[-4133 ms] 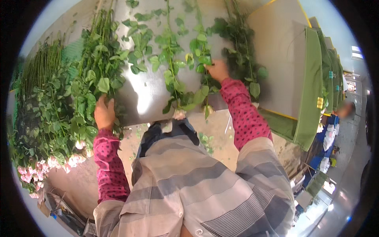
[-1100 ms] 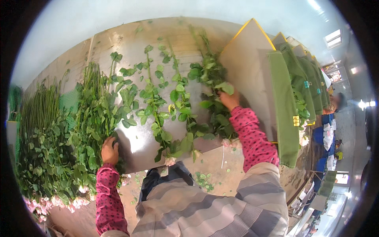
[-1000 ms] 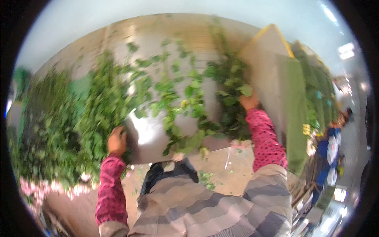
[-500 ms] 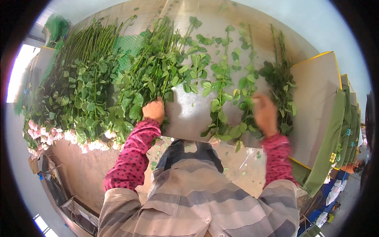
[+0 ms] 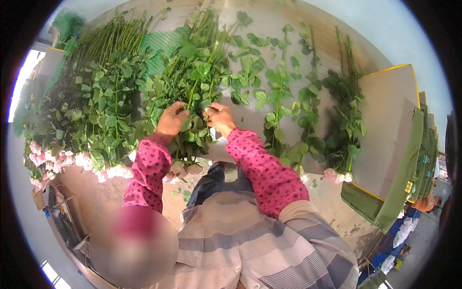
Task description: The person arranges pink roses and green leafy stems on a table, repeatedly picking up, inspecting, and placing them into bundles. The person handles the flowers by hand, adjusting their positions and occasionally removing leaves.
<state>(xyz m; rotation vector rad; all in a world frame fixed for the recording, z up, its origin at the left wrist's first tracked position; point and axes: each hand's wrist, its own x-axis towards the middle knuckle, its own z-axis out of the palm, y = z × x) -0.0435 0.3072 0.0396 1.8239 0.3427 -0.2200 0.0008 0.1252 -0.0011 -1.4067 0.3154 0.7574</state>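
My left hand [image 5: 172, 119] is closed at the front of the middle pile of leafy roses [image 5: 199, 72], its thumb and fingers pinching around a stem. Close beside it, my right hand [image 5: 220, 118] pinches another rose stem on the right side of the same pile. Leaves partly cover the fingertips of both hands. Pale pink blooms [image 5: 179, 168] hang at the table's front edge below my hands. Several single rose stems [image 5: 276, 91] lie apart to the right, with a darker bunch of roses [image 5: 347, 106] beyond them.
A large heap of pink roses [image 5: 101, 96] covers the table's left side. Green netting [image 5: 161, 50] lies between the heaps. On the right stands an upright grey panel [image 5: 387, 125] with yellow edging and green cloth [image 5: 392, 197]. Fallen leaves dot the floor.
My right hand has swung left from the single stems to the middle pile. My left hand has shifted slightly left and up. Pink blooms now show below the hands and under the right bunch.
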